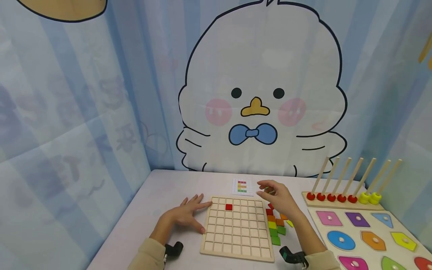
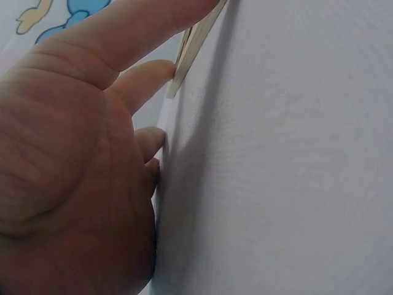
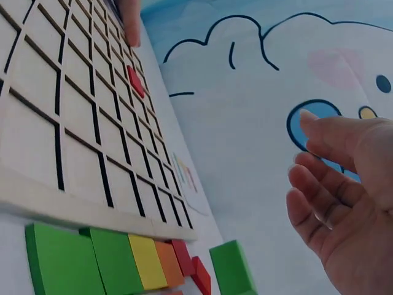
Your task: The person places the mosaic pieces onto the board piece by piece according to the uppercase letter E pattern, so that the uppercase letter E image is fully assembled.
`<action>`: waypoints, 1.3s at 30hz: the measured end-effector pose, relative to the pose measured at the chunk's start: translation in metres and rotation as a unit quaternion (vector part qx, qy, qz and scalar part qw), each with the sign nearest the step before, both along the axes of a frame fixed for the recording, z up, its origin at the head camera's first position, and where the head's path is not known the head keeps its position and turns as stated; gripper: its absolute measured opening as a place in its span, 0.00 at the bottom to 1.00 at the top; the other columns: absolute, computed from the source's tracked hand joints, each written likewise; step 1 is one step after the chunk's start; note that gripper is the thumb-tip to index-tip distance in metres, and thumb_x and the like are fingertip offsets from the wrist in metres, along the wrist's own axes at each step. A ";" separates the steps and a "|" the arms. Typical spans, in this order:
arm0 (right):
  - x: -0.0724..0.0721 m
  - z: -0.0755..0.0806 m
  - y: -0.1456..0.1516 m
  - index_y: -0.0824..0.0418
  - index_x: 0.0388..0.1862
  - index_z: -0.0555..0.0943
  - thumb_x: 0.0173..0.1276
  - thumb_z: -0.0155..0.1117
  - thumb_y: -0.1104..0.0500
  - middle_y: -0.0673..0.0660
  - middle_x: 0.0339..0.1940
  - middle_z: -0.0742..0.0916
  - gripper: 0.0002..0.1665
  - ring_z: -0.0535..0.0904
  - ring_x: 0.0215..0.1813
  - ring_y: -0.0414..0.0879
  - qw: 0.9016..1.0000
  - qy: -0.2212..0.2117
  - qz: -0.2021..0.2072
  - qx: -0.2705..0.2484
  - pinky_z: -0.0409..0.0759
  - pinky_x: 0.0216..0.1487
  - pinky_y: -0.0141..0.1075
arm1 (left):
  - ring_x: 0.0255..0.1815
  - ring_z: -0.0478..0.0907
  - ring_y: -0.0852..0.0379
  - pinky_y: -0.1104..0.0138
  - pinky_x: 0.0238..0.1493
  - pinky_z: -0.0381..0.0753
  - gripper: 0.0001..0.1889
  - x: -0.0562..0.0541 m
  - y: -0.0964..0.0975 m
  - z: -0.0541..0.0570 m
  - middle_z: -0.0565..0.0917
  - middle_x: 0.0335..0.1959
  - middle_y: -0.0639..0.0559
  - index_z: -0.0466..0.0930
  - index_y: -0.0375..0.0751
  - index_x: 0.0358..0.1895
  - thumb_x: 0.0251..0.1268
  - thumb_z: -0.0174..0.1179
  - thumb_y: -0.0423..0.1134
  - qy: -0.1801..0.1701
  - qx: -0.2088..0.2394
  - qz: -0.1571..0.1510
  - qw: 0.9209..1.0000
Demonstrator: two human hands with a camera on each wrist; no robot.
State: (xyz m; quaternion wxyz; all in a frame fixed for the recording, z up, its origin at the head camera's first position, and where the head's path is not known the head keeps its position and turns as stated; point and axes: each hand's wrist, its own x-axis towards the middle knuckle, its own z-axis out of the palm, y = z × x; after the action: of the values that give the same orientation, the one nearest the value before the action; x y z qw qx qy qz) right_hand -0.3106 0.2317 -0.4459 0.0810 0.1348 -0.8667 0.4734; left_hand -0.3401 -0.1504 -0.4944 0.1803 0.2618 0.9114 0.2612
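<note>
A wooden grid board (image 1: pixel 238 229) lies on the table, with one red tile (image 1: pixel 228 207) in a cell near its far side. My left hand (image 1: pixel 189 214) rests at the board's left edge, fingers spread; thumb and index finger touch the frame, as the left wrist view also shows. My right hand (image 1: pixel 277 195) hovers past the board's far right corner, fingers loosely bent, with nothing seen between them in the right wrist view. Beside the board's right edge lie loose tiles, among them green tiles (image 3: pixel 64 261), a yellow tile (image 3: pixel 147 261) and an orange tile (image 3: pixel 169 263).
Behind the board lies a small card (image 1: pixel 242 186) printed with coloured rows. On the right stand a peg rack (image 1: pixel 342 202) with red and yellow beads and, nearer, a shape puzzle board (image 1: pixel 366 225). A cartoon-printed curtain (image 1: pixel 256 67) hangs behind the table.
</note>
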 end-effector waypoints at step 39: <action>-0.014 -0.051 0.045 0.63 0.56 0.87 0.70 0.72 0.59 0.56 0.41 0.84 0.17 0.75 0.42 0.49 0.981 -0.117 -0.081 0.129 0.78 0.38 0.35 | 0.88 0.34 0.40 0.39 0.84 0.29 0.55 0.001 0.001 0.002 0.44 0.88 0.42 0.62 0.63 0.82 0.48 0.79 0.61 -0.001 0.007 0.002 1.000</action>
State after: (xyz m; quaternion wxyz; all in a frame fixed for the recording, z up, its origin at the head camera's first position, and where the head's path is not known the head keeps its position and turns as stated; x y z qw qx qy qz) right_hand -0.3249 0.2765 -0.4970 -0.0009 0.0177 -0.9321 0.3618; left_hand -0.3395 -0.1497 -0.4926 0.1790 0.2611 0.9099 0.2680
